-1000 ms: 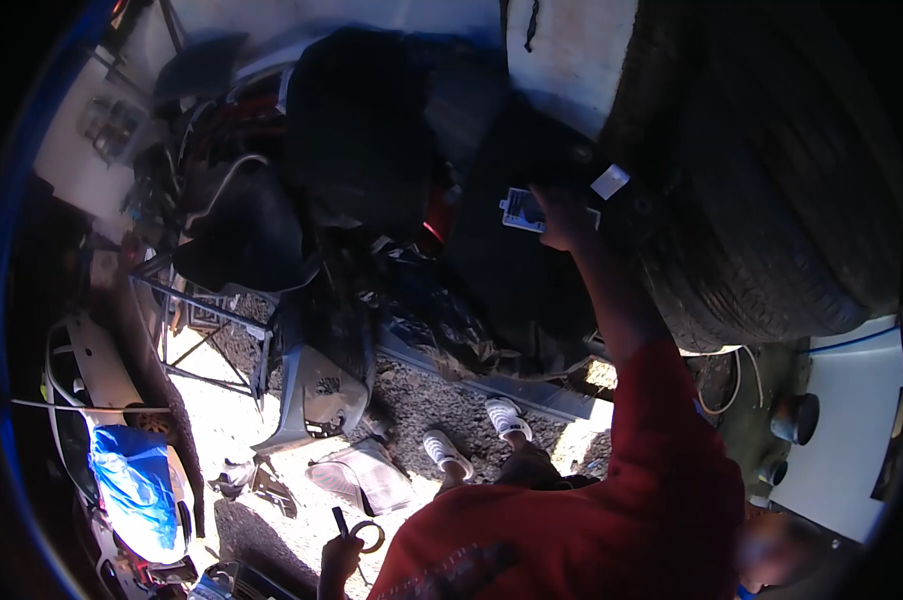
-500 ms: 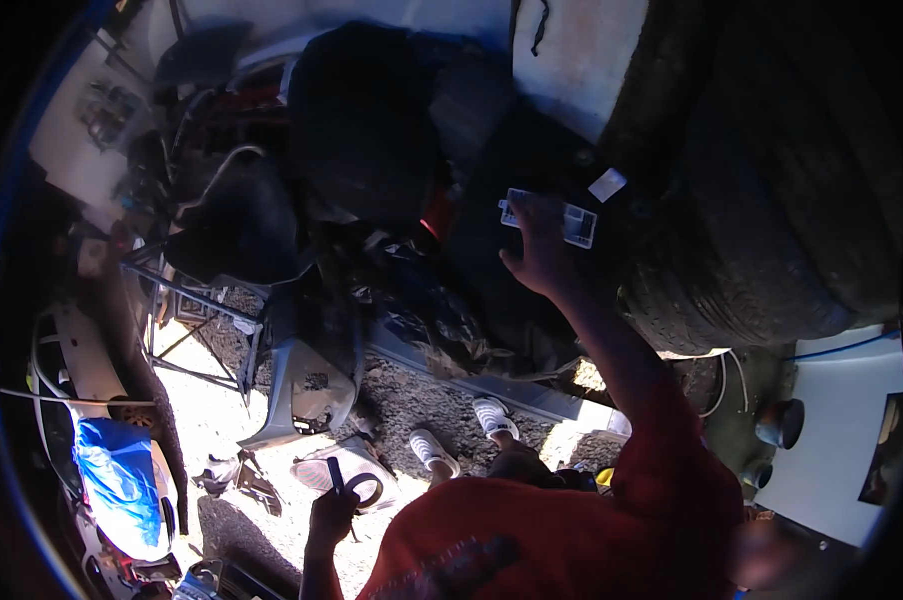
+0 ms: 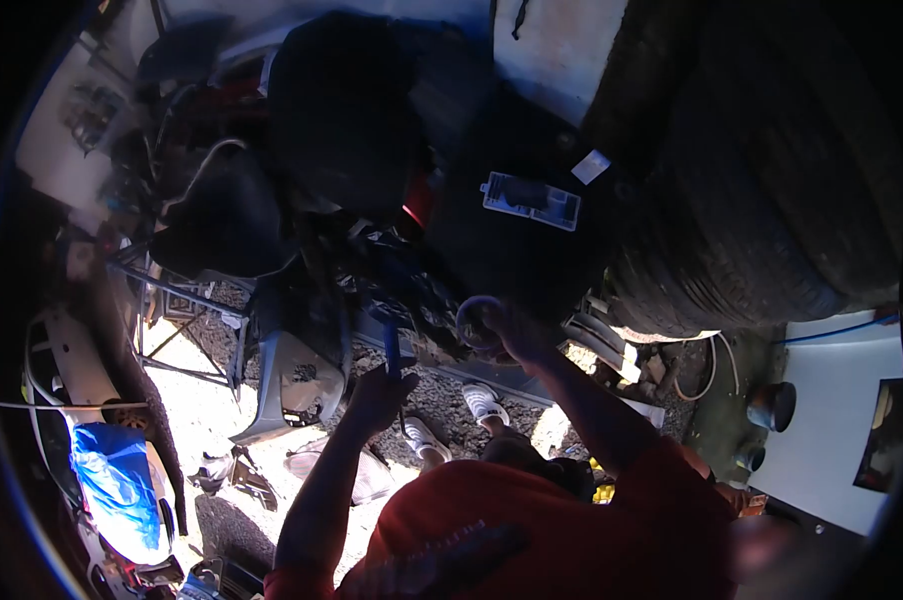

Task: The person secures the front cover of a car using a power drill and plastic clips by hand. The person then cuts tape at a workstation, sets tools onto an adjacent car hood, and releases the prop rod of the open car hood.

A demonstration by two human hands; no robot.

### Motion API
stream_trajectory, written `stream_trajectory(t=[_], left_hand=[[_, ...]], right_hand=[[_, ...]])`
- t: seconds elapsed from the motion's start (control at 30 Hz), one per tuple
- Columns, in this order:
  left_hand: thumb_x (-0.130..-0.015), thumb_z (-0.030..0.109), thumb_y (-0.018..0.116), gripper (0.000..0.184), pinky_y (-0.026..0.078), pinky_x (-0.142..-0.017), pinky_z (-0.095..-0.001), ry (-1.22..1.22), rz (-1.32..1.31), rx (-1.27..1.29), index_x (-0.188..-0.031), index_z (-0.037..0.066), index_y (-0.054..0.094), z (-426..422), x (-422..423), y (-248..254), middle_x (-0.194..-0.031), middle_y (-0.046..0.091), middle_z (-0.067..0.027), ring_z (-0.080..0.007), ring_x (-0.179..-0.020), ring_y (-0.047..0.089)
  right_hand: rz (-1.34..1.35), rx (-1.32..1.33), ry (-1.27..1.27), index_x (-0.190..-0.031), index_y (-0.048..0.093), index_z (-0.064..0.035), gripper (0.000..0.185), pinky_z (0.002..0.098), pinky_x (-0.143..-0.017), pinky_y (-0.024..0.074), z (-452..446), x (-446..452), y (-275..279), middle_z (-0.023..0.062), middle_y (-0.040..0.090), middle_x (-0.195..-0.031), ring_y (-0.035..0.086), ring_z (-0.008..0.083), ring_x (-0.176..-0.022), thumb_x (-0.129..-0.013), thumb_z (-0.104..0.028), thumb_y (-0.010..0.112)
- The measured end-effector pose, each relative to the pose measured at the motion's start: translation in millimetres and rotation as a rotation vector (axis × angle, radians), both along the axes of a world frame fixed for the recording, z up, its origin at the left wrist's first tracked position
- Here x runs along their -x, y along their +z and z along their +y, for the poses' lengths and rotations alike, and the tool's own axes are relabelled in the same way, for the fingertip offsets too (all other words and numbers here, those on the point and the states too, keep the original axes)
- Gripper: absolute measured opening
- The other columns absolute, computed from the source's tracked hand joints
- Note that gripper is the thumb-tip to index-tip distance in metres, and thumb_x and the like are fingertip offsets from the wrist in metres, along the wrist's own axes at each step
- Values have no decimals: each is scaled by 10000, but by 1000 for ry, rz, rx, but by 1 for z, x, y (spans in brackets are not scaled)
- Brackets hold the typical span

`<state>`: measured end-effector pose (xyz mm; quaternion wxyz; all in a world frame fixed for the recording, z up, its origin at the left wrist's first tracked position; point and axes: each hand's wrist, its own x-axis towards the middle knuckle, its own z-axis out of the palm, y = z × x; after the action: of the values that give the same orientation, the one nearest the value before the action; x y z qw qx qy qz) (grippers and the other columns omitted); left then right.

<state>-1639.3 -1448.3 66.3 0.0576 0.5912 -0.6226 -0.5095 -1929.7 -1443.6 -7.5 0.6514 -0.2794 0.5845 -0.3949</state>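
My left hand [image 3: 377, 399] is closed around a slim dark blue tool [image 3: 392, 348] that points upward; its exact kind I cannot make out. Slightly higher, to the right, my right hand [image 3: 513, 336] grips a roll of tape [image 3: 464, 324], seen as a pale ring with an open centre. The two hands are apart. Beyond my right hand, a clear plastic compartment case [image 3: 562, 210] lies on a dark surface [image 3: 462, 215], with a dark item showing in it. A small white packet or card [image 3: 592, 167] is beside the case.
Stacked tyres [image 3: 732, 240] rise on the right. A grey plastic panel [image 3: 282, 380] and a metal frame [image 3: 187, 280] stand to the left. Blue plastic sheeting [image 3: 117, 485] is at lower left. My feet in striped slippers [image 3: 483, 402] stand on gravel.
My right hand has left the plastic case and come down toward me, and now holds the tape roll that was at my left hand. My left hand has risen with the blue tool.
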Motion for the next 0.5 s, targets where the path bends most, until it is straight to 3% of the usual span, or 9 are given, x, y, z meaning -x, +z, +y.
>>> stream_trajectory(t=[0.1, 0.2, 0.27, 0.3, 0.33, 0.4, 0.5], left_hand=[[-996, 320, 712, 387, 448, -561, -303, 91, 31, -114, -1286, 64, 715, 10, -11, -15, -667, 631, -10, -75, -607, 574], [-1006, 292, 709, 323, 414, -513, -274, 215, 121, -254, -1245, 75, 730, 16, -11, -10, -659, 607, 19, -61, -563, 541], [-1012, 276, 708, 288, 393, -486, -261, 290, 175, -341, -1222, 80, 737, 17, -9, -8, -651, 590, 34, -54, -541, 522], [-1015, 269, 707, 254, 368, -465, -253, 317, 262, -364, -1178, 76, 737, 16, -8, -9, -643, 575, 41, -49, -520, 501], [-1019, 261, 705, 223, 344, -444, -246, 343, 352, -385, -1135, 73, 736, 15, -7, -10, -636, 561, 47, -44, -500, 481], [-1019, 253, 705, 210, 338, -443, -246, 338, 372, -413, -1109, 64, 727, 9, 2, -2, -632, 550, 49, -44, -494, 469], [-1019, 246, 704, 199, 329, -442, -248, 342, 455, -482, -1074, 54, 710, 6, 12, 2, -630, 536, 50, -44, -485, 450]], right_hand=[[125, 13, -214, -1298, 487, -22, 312, 311, -547, 623, -32, 61, -24, 138, 661, -1007, 747, 228, -753, -1061, -220, 531], [196, 6, -268, -1299, 484, -18, 323, 288, -509, 608, -63, 99, -44, 154, 648, -1052, 748, 222, -739, -1052, -217, 549], [314, -9, -280, -1323, 490, -17, 414, 392, -668, 645, -77, 114, -57, 212, 644, -1170, 753, 323, -900, -997, -235, 625], [312, -9, -278, -1323, 490, -17, 414, 392, -668, 645, -79, 120, -66, 212, 644, -1170, 753, 323, -900, -997, -235, 625], [562, 53, -249, -1337, 499, -20, 470, 442, -797, 615, -81, 126, -80, 233, 636, -1214, 715, 369, -1013, -955, -234, 668], [812, 119, -215, -1351, 507, -23, 527, 493, -926, 584, -83, 130, -88, 254, 628, -1257, 676, 415, -1126, -912, -234, 711], [868, 205, -239, -1369, 525, -26, 598, 526, -1084, 462, -67, 125, -83, 272, 610, -1301, 566, 456, -1277, -855, -228, 755]])
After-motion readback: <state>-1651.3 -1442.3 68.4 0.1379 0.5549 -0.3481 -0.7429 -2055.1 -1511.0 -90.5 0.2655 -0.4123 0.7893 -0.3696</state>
